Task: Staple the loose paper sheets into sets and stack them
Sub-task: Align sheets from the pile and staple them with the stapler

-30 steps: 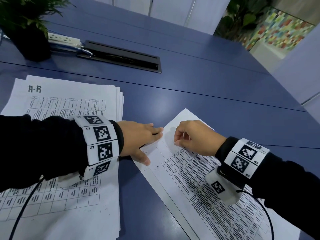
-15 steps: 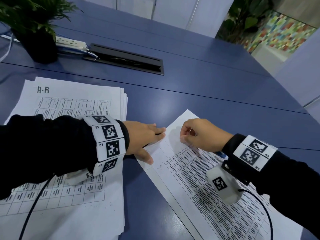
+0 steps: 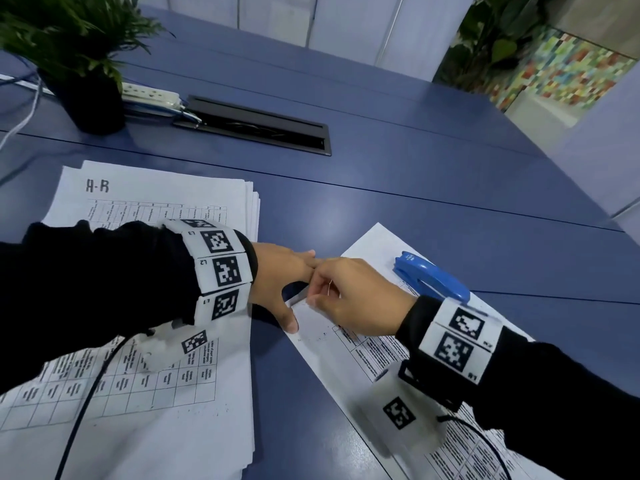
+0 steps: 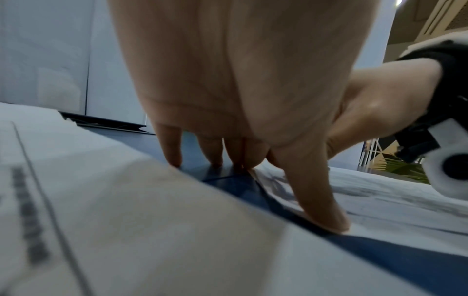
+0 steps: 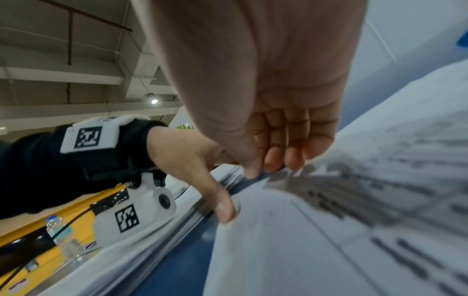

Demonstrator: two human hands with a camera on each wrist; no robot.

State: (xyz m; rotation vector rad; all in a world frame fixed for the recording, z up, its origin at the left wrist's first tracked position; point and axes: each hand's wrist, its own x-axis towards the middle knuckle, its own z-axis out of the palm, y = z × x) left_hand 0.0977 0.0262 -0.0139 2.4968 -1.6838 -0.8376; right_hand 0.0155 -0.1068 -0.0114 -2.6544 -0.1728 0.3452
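Observation:
A printed paper set [image 3: 381, 362] lies slanted on the blue table [image 3: 415, 188], with a blue stapler [image 3: 431, 277] resting on its far part. My right hand [image 3: 332, 296] is curled at the set's near-left corner. Thumb and fingers pinch the sheet edge there and lift it slightly; the right wrist view shows the same hand [image 5: 263, 166] on the edge of the paper set [image 5: 303, 230]. My left hand [image 3: 287, 285] lies flat beside it, fingertips on the table and thumb [image 4: 326, 218] pressing the set's edge. A thicker stack of sheets [image 3: 156, 188] marked "A-R" lies under my left forearm.
A potted plant [image 3: 86, 81] stands at the far left with a white power strip [image 3: 152, 93] behind it. A black cable hatch [image 3: 256, 124] is set into the table. Bare blue table lies beyond the papers and between the two piles.
My right hand has slid left to meet the left hand and now pinches the sheets' corner. This uncovered the blue stapler. The left hand has stayed in place.

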